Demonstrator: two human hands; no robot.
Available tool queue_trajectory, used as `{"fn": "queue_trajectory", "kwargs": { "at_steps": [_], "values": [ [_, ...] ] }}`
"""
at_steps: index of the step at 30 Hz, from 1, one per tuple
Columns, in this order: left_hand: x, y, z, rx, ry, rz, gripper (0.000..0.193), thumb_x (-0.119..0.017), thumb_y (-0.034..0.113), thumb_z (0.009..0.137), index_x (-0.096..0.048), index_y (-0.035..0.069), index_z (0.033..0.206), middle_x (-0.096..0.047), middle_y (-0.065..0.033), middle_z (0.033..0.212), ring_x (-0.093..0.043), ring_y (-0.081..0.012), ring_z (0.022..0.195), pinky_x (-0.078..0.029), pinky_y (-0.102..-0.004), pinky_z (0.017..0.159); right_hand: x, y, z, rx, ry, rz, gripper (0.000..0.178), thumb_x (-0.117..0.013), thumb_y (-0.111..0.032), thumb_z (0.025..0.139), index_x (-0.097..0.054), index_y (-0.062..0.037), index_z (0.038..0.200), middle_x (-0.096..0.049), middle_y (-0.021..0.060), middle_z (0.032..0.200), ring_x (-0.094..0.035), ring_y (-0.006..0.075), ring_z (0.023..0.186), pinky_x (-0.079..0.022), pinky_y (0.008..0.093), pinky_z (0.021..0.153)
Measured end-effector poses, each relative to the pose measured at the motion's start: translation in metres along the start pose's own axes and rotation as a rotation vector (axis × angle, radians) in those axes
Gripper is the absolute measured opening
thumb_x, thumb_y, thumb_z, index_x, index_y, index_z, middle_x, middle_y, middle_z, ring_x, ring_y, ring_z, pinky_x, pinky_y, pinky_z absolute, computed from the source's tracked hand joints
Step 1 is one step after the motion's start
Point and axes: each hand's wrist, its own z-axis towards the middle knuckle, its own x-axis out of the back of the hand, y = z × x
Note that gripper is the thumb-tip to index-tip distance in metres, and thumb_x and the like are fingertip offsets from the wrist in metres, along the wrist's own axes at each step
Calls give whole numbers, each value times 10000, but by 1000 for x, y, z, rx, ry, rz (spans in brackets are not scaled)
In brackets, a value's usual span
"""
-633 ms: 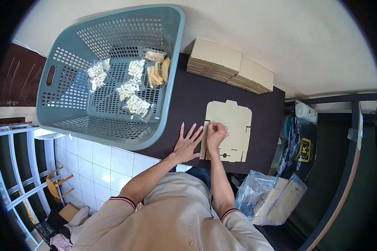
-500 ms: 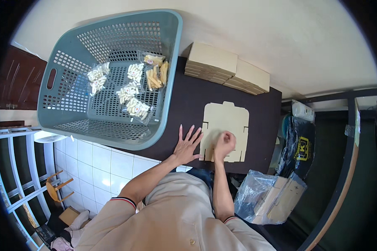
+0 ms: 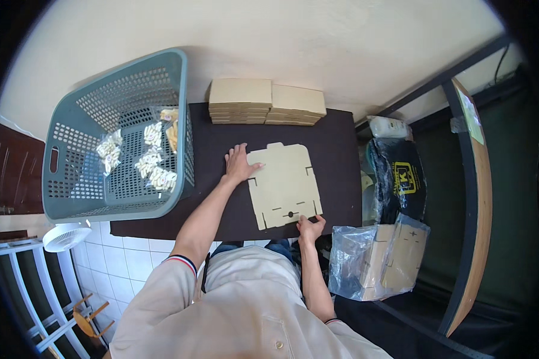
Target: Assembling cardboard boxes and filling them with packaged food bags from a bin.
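Observation:
A flat, unfolded cardboard box blank (image 3: 283, 179), tan with dark slots and a small round hole, lies slightly turned on the dark table. My left hand (image 3: 238, 165) rests at its upper left edge, thumb stretched over the cardboard and fingers spread on the tabletop beside it. At the lower right corner, my right hand (image 3: 311, 228) pinches the near edge of the blank between thumb and fingers. Part of its fingertips is hidden under the cardboard.
A grey-green basket (image 3: 188, 149) with several bags of white and yellow pieces stands on the left. Stacked folded cardboard (image 3: 239, 91) sits by the wall. Right of the table (image 3: 335, 155) are a black bag (image 3: 395, 173) and plastic-wrapped cardboard (image 3: 404, 254).
My left hand has gone from beside the blank's lower left to its upper left edge. My right hand has moved off its middle to the lower right corner. The blank has turned slightly.

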Motion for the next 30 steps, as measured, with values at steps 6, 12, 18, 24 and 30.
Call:
{"fn": "queue_trajectory", "kwargs": {
  "at_steps": [6,12,18,24,30],
  "values": [
    [9,-47,-11,154,-113,-106,644,-938,440,756,-668,-11,1129,-744,-234,1091,-719,-412,1051,-551,-527,915,-13,0,45,284,-120,-20,452,-825,45,820,-667,27,1243,-730,84,1028,-676,135,809,-543,306,667],
    [28,-54,-160,434,-248,49,571,-920,555,726,-753,13,788,-772,-231,915,-754,-424,911,-587,-535,810,3,-14,71,488,-168,-50,243,-809,-54,905,-734,21,1124,-766,87,1038,-675,124,777,-556,313,661],
    [28,-8,-226,296,-191,175,696,-934,552,684,-777,1,1079,-740,-254,1121,-691,-413,1116,-540,-503,972,23,-4,21,799,-143,-382,126,-801,-89,884,-750,7,948,-706,128,814,-672,248,681,-545,385,656],
    [-19,4,-203,-97,-225,203,1067,-733,694,853,-326,166,1686,-141,-275,1750,-26,-482,1624,28,-670,1269,44,24,-2,940,-229,-484,68,-784,-83,883,-744,-29,890,-682,116,859,-643,330,839,-497,463,800],
    [-28,2,-182,-80,-264,322,1114,-642,782,867,-170,255,1728,-6,-213,1786,81,-471,1629,101,-713,1239,56,34,-4,966,-194,-444,83,-796,-63,874,-757,-10,926,-671,126,885,-633,328,882,-496,460,804]
  ]
}}
